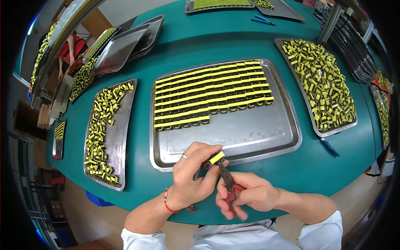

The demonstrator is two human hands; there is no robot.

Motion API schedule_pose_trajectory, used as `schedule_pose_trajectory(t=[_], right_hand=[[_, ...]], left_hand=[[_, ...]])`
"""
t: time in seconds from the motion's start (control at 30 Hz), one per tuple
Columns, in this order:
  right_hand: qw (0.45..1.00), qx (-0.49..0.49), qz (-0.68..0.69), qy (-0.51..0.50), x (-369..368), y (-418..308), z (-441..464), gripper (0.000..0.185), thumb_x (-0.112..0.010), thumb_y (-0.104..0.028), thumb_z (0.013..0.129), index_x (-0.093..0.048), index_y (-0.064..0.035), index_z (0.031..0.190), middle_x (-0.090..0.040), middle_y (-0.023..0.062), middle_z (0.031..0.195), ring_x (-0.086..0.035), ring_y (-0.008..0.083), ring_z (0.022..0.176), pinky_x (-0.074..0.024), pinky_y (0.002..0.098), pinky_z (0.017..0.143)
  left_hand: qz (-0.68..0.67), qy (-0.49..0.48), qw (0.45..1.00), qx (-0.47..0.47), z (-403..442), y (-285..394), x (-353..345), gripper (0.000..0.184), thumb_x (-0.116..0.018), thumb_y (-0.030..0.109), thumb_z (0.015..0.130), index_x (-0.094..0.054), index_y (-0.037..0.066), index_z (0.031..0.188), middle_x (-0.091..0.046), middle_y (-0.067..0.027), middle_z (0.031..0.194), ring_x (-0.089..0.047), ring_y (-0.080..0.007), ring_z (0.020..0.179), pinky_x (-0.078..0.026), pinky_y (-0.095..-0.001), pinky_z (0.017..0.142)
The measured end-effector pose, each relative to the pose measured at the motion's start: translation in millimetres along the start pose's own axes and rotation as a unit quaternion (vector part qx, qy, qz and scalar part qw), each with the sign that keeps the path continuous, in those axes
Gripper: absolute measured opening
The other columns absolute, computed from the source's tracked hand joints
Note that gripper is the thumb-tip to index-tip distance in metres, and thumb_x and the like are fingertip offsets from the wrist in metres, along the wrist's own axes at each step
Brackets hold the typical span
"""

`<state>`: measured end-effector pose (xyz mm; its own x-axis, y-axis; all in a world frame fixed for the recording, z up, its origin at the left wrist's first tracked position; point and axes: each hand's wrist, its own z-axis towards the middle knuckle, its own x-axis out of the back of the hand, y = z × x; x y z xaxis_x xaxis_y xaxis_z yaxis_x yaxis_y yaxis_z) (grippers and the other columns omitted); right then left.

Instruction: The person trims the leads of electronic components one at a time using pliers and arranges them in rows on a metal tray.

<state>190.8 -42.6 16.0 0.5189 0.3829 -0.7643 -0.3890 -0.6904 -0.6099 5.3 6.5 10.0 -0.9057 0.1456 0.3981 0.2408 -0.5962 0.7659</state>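
Between its thumb and fingertips, my left hand (188, 177) pinches a small black component with a yellow-taped top (217, 157), which looks like a transformer. My right hand (259, 192) is wrapped round the red handles of a pair of pliers (226, 176). The dark jaws reach up to the component's lower edge; whether they grip it or its pins I cannot tell. Both hands are over the near edge of a metal tray (233, 143). Rows of matching yellow-topped components (212, 89) line its far part, with a shorter row nearest me.
A left tray (119, 162) and a right tray (298, 77) hold loose components. Blue-handled pliers (329, 147) lie by the right tray, blue tweezer-like tools (262, 20) farther back. Stacked trays (125, 48) stand at back left. Another person's arm (71, 48) shows beyond.
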Motion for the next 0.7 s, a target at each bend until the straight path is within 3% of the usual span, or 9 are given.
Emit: schedule_pose_trajectory(t=[0.07,0.17,0.27,0.47,0.63,0.7], right_hand=[[0.999,-0.030,-0.019,-0.007,3,-2,-2,0.032,-0.038,0.011,0.074,-0.046,0.0004,0.102,-0.058,0.0208,0.090,-0.062,0.0272,0.071,-0.0428,0.0291,0.047],[0.998,-0.046,0.036,-0.014,1,-1,-4,0.031,-0.038,0.011,0.072,-0.046,0.0007,0.101,-0.058,0.0209,0.086,-0.059,0.0264,0.067,-0.0370,0.0285,0.046],[1.000,-0.016,0.012,-0.009,0,4,0,0.038,-0.039,0.009,0.068,-0.044,0.0009,0.104,-0.058,0.0163,0.084,-0.061,0.0240,0.064,-0.0406,0.0275,0.044],[0.999,-0.016,0.039,0.015,-7,-1,2,0.037,-0.039,0.009,0.068,-0.044,0.0013,0.103,-0.058,0.0155,0.085,-0.062,0.0237,0.065,-0.0480,0.0295,0.046],[1.000,-0.013,0.023,0.008,-1,1,-1,0.036,-0.038,0.009,0.067,-0.044,0.0012,0.101,-0.057,0.0147,0.083,-0.061,0.0220,0.063,-0.0408,0.0274,0.041],[0.999,-0.019,0.027,0.017,-3,1,-2,0.036,-0.038,0.009,0.067,-0.044,0.0011,0.100,-0.057,0.0147,0.082,-0.061,0.0217,0.062,-0.0383,0.0269,0.040]], left_hand=[[-0.005,0.001,1.000,-0.010,2,3,0,0.043,-0.060,-0.020,0.067,-0.064,-0.005,0.108,-0.062,-0.0143,0.088,-0.061,-0.0203,0.075,-0.049,-0.0269,0.057],[-0.008,-0.004,1.000,-0.026,-1,3,0,0.044,-0.057,-0.021,0.067,-0.064,-0.006,0.108,-0.062,-0.0143,0.088,-0.061,-0.0211,0.076,-0.049,-0.0271,0.058],[-0.007,0.002,1.000,-0.023,0,3,-1,0.044,-0.056,-0.021,0.068,-0.063,-0.006,0.108,-0.061,-0.0143,0.088,-0.061,-0.0212,0.076,-0.050,-0.0273,0.059],[-0.013,-0.008,1.000,0.026,0,6,-1,0.042,-0.056,-0.020,0.069,-0.063,-0.006,0.108,-0.061,-0.0146,0.089,-0.061,-0.0201,0.074,-0.050,-0.0268,0.061],[-0.033,-0.005,0.998,0.055,-1,5,-4,0.042,-0.057,-0.020,0.069,-0.063,-0.006,0.108,-0.061,-0.0137,0.088,-0.059,-0.0190,0.071,-0.048,-0.0266,0.060],[-0.006,-0.007,1.000,0.018,-1,2,-5,0.041,-0.058,-0.019,0.069,-0.063,-0.006,0.107,-0.061,-0.0132,0.087,-0.059,-0.0185,0.072,-0.047,-0.0266,0.060]])
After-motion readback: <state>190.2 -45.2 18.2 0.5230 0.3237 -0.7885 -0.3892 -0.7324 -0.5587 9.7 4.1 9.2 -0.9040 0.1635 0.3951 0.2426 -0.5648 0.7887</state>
